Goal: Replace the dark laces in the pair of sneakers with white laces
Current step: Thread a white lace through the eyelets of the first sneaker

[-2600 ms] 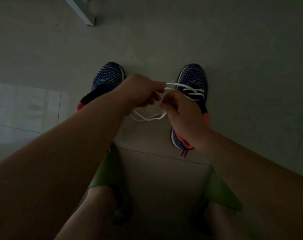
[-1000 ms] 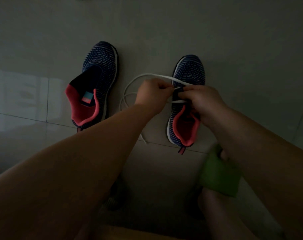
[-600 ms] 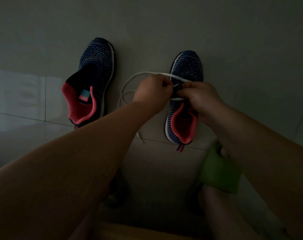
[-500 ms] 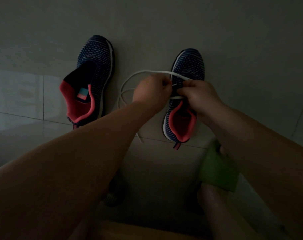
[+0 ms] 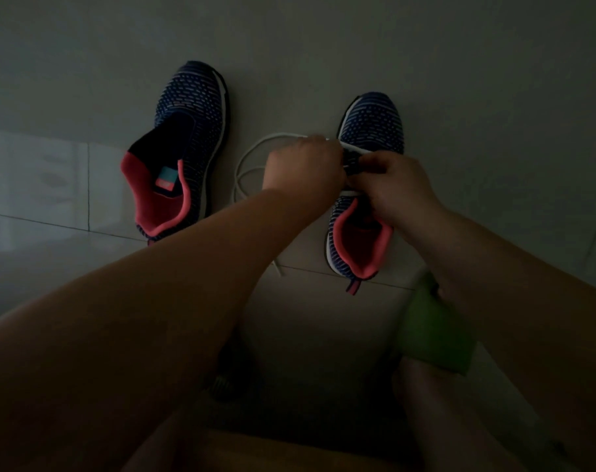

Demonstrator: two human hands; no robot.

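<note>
Threading the limp, thin white cotton lace (image 5: pixel 255 144), both hands pinch it over the navy knit sneaker (image 5: pixel 368 185); best held near its stiff tip.

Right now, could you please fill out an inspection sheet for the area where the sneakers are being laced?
Surface: tiled floor, pale and glossy, dimly lit, grout lines visible.
Job's things: left sneaker lies on the floor with no lace in view; right sneaker is being threaded with the white lace, whose slack loops on the floor between the shoes.
Clutter: nothing seen.
Grippers: left hand and right hand both pinch the lace over the right sneaker's eyelets.
Cables: nothing seen.
Surroundings: the person's bare knees and green slippers at the frame bottom; dark laces not in view.
</note>
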